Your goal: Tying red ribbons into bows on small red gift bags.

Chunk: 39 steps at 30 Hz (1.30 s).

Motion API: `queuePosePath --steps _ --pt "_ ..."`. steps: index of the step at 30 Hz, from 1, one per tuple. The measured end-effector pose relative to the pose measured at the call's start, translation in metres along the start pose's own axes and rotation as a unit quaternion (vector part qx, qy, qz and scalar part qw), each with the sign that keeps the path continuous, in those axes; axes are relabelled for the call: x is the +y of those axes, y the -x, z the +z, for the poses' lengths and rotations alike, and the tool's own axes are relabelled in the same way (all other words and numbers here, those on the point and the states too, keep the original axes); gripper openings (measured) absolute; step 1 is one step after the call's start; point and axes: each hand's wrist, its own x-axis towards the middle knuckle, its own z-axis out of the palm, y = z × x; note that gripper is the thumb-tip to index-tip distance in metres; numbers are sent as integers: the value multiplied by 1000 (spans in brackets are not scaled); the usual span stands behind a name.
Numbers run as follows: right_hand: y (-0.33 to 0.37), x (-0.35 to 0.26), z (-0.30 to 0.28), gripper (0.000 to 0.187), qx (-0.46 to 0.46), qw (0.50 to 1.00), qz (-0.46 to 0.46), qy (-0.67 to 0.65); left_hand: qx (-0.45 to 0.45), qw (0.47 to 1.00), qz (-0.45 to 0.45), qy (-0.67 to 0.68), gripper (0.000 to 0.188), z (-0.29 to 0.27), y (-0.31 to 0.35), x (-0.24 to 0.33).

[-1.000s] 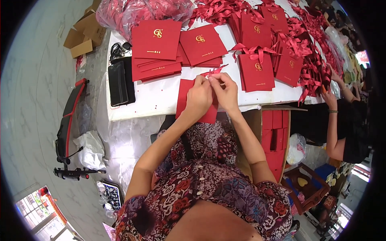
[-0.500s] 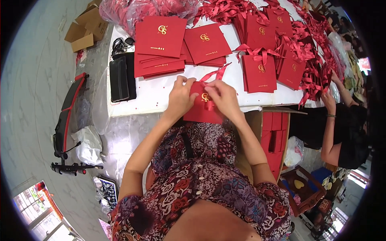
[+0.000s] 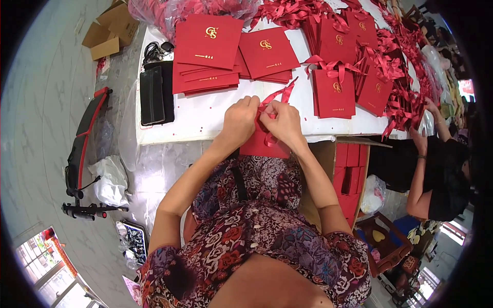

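A red paper gift bag (image 3: 263, 149) with a red ribbon (image 3: 286, 93) at its top rests at the table's near edge, partly covered by my hands. Curled at the bag's upper left, my left hand (image 3: 240, 121) has its fingers closed on the ribbon, though its fingertips are partly hidden. My right hand (image 3: 284, 123) pinches the same ribbon just beside it, and a loose end dangles over the bag's front. Beyond my hands lie flat red bags (image 3: 208, 43) in a pile, with a second pile (image 3: 269, 54) to its right.
Red bags with ribbon bows (image 3: 334, 97) stand at the right, near heaped ribbons (image 3: 287, 14). A black wallet-like case (image 3: 152, 97) lies at the left of the white table (image 3: 200, 120). Below the table's right side is a carton of red boxes (image 3: 341, 179). Another person's arm (image 3: 418, 177) reaches in.
My hands have drawn closer together over the bag's top. The fingers of my left hand have curled in around the ribbon, and the bag's printed front is now more covered.
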Motion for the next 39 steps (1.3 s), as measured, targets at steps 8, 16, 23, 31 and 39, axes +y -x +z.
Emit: queuePosePath --steps 8,16,23,31,39 --pt "1 -3 1 16 -41 999 16 0 -13 998 -64 23 14 0 0 10" --pt "7 -7 -4 17 -43 999 -10 -2 -7 993 -102 56 10 -6 1 14" --pt "9 2 -8 19 -76 995 20 -58 -63 965 -189 172 10 -8 3 6" --pt "10 1 -22 18 -117 992 -35 -12 -105 925 -266 249 11 -8 9 -2" --pt "10 -1 -16 19 -107 993 -4 -40 -134 904 -295 279 11 -10 10 -4"
